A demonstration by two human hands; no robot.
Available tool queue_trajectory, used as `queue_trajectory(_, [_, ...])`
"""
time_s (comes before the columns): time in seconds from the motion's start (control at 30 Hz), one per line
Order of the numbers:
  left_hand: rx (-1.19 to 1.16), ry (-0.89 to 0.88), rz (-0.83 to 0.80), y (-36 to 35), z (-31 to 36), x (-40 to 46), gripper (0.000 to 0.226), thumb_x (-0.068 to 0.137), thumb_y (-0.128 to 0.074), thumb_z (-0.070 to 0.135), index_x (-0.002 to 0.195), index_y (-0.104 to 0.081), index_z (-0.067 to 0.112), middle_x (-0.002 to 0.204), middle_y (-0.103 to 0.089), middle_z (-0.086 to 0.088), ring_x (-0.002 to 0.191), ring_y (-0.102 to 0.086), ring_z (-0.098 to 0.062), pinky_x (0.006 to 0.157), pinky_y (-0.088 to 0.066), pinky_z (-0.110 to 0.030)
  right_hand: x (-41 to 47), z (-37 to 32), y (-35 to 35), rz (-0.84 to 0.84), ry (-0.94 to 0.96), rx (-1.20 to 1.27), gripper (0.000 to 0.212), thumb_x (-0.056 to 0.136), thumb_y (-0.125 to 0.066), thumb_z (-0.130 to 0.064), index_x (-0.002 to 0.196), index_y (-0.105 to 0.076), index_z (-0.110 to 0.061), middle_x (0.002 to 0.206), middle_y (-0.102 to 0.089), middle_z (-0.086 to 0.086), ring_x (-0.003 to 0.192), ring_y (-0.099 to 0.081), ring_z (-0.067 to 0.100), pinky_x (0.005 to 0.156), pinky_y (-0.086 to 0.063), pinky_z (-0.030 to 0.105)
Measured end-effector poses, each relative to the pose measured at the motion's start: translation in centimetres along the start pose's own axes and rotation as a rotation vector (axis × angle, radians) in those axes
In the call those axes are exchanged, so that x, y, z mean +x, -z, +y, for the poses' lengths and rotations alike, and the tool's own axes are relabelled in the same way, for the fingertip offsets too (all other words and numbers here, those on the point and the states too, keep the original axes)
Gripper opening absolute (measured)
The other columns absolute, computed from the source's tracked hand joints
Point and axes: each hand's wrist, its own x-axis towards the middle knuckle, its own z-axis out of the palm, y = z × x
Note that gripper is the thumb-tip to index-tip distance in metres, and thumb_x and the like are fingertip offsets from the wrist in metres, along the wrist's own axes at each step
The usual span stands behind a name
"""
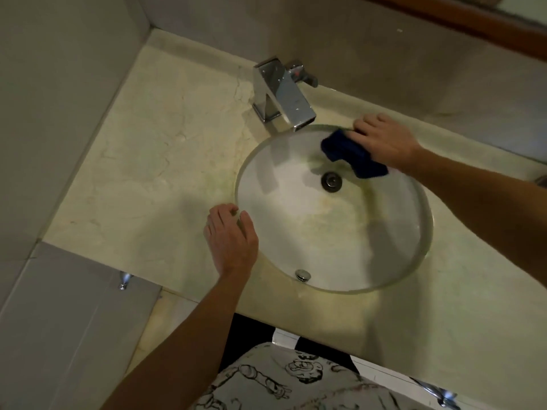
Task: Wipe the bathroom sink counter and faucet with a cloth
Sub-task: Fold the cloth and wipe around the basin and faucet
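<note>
While two hands work, one cloth (pixel 352 152), one faucet (pixel 281 93)

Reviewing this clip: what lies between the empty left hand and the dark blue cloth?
In the head view, only bare white basin and its round metal drain lie between the left hand and the dark blue cloth under the right hand.

Grey tiled walls (pixel 53 84) meet in a corner under dim light, wooden frame (pixel 473 22) above
</note>
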Motion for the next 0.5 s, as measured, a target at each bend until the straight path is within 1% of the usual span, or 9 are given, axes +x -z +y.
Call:
queue_trajectory(0.07, [0.02,-0.016,0.004,-0.1,0.0,0.0,0.02,0.097,-0.048,0.025,0.109,-0.054,0.009,0.109,-0.054,-0.007,0.095,-0.053,-0.028,0.086,-0.041,-0.041,-5.0,0.5,-0.9,-0.032,-0.14,0.04,0.055,0.081,-0.073,-0.012,0.132,-0.054,-0.004,0.108,-0.058,0.021,0.092,-0.054,0.038,0.077,-0.039,0.045])
queue_trajectory(0.13, [0.041,-0.02,0.01,-0.1,0.0,0.0,0.02,0.097,-0.048,0.025,0.108,-0.054,0.009,0.11,-0.054,-0.008,0.095,-0.052,-0.029,0.086,-0.04,-0.041,-9.7,-0.5,-1.2,-0.085,-0.284,0.131,0.06,0.073,-0.079,-0.012,0.128,-0.057,-0.003,0.106,-0.059,0.021,0.09,-0.054,0.039,0.074,-0.038,0.044])
queue_trajectory(0.27, [0.061,-0.037,0.036,-0.2,0.0,0.0,0.016,0.096,-0.052,0.019,0.107,-0.055,0.008,0.108,-0.054,-0.013,0.095,-0.051,-0.032,0.086,-0.04,-0.044,-17.9,-5.8,-2.2,-0.192,-0.531,0.258,0.073,0.053,-0.087,-0.006,0.121,-0.061,-0.002,0.102,-0.061,0.02,0.089,-0.056,0.038,0.072,-0.04,0.044])
queue_trajectory(0.33, [0.079,-0.04,0.057,-0.3,0.1,0.0,0.014,0.095,-0.054,0.016,0.105,-0.056,0.007,0.106,-0.055,-0.014,0.095,-0.05,-0.032,0.085,-0.038,-0.044,-20.5,-9.6,-2.2,-0.194,-0.638,0.292,0.068,0.052,-0.085,-0.005,0.116,-0.063,-0.004,0.098,-0.061,0.015,0.087,-0.055,0.035,0.07,-0.035,0.04])
queue_trajectory(0.4, [0.095,-0.035,0.07,-0.5,0.2,-0.1,0.013,0.096,-0.053,0.016,0.105,-0.057,0.007,0.106,-0.055,-0.013,0.095,-0.05,-0.031,0.085,-0.038,-0.043,-21.5,-14.0,-1.7,-0.174,-0.728,0.352,0.055,0.058,-0.079,-0.005,0.111,-0.062,-0.008,0.095,-0.059,0.01,0.086,-0.054,0.032,0.069,-0.031,0.039])
queue_trajectory(0.5, [0.108,-0.021,0.072,-0.6,0.1,-0.1,0.014,0.097,-0.052,0.017,0.106,-0.056,0.008,0.107,-0.054,-0.012,0.093,-0.05,-0.031,0.085,-0.038,-0.043,-20.7,-20.6,-0.5,-0.119,-0.781,0.464,0.043,0.065,-0.074,-0.006,0.106,-0.061,-0.012,0.09,-0.058,0.006,0.082,-0.053,0.03,0.066,-0.032,0.038])
